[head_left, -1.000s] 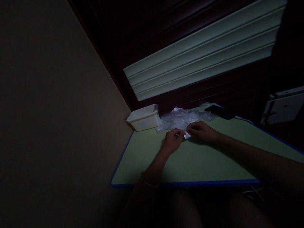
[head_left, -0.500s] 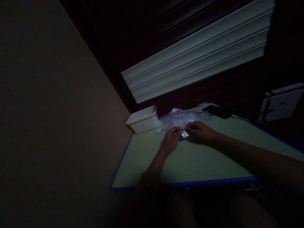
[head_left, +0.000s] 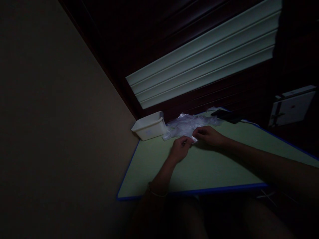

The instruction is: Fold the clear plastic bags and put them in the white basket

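Over the middle of the pale green table, my left hand and my right hand almost meet at the fingertips. Between them they pinch a small shiny clear plastic bag. The left thumb and finger close on its near left side; the right fingers close on its upper right side. Most of the bag is hidden by the fingers, and the dim light hides whether it has anything inside. Just beyond the hands lies a loose heap of clear plastic bags.
A white plastic bin stands at the table's back left, by the wall. A dark flat object with a pale cable lies at the back right. Behind is a dark door with pale slats; the table has a blue edge.
My left hand has moved slightly down and right, its fingers now covering more of the small bag. The right hand still pinches it in nearly the same place.
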A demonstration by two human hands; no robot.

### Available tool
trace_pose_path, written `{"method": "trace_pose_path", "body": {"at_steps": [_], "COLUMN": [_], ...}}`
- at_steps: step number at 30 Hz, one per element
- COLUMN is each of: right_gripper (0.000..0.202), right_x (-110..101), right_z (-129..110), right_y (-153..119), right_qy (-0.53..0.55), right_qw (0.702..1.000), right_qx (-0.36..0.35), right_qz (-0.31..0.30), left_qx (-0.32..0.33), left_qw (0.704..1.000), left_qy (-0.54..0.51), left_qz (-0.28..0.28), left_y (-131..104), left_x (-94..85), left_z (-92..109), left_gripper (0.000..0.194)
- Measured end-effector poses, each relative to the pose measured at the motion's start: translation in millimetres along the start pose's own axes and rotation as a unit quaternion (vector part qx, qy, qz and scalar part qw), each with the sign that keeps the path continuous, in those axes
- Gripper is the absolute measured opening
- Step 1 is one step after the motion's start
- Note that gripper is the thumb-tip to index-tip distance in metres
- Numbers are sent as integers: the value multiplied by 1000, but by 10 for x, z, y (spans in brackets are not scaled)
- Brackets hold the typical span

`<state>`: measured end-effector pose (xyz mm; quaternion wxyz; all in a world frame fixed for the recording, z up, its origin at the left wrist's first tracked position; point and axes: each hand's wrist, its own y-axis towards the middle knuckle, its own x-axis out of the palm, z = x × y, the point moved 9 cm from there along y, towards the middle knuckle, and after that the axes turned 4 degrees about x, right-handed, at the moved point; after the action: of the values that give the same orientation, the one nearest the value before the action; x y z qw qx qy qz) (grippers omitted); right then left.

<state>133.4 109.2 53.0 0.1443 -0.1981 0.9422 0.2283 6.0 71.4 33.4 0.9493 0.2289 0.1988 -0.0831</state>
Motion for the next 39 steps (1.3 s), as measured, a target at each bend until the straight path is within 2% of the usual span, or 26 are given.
{"method": "trace_pose_path", "body": {"at_steps": [4, 8, 11, 14, 16, 25, 29, 32, 34, 36, 38, 39], "right_gripper": [33, 33, 34, 35, 35, 39, 40, 41, 43, 43, 43, 42], "right_x": [-110, -54, 9, 15, -1, -48, 68, 133, 164, 184, 192, 197], "right_z": [38, 18, -8, -8, 6, 179, 228, 250, 271, 265, 234, 224], "right_y": [10, -6, -15, -15, -11, 0, -21, -53, -80, -101, -115, -123], "right_qy": [16, 14, 11, 21, 25, -2, -35, -28, -23, -26, -26, -24], "right_qw": [999, 999, 1000, 1000, 1000, 998, 999, 997, 995, 994, 994, 994], "right_qx": [12, 13, -3, -8, 0, 47, 41, 61, 87, 97, 92, 93], "right_qz": [44, 26, 5, 4, 12, 45, -4, -26, -37, -46, -50, -52], "left_qx": [-8, -64, -106, -108, -101, -116, -129, -135, -135, -135, -146, -148], "left_qw": [1000, 994, 987, 987, 987, 984, 985, 988, 989, 986, 962, 954], "left_qy": [4, -64, -118, -120, -122, -129, -100, -59, -10, 68, 214, 246], "left_qz": [20, 62, 39, -5, -10, 46, 58, 54, 58, 73, 82, 90], "left_y": [3, 24, 25, 17, 11, 14, 6, 71, 177, 325, 494, 584], "left_x": [-60, -99, -10, 73, 73, -55, -186, -408, -682, -1069, -1521, -1742], "left_z": [-39, -112, -155, -150, -151, -264, -288, -249, -190, -113, -38, -7], "left_gripper": [31, 34, 37, 36, 36, 32, 30, 26, 25, 22, 23, 23]}}
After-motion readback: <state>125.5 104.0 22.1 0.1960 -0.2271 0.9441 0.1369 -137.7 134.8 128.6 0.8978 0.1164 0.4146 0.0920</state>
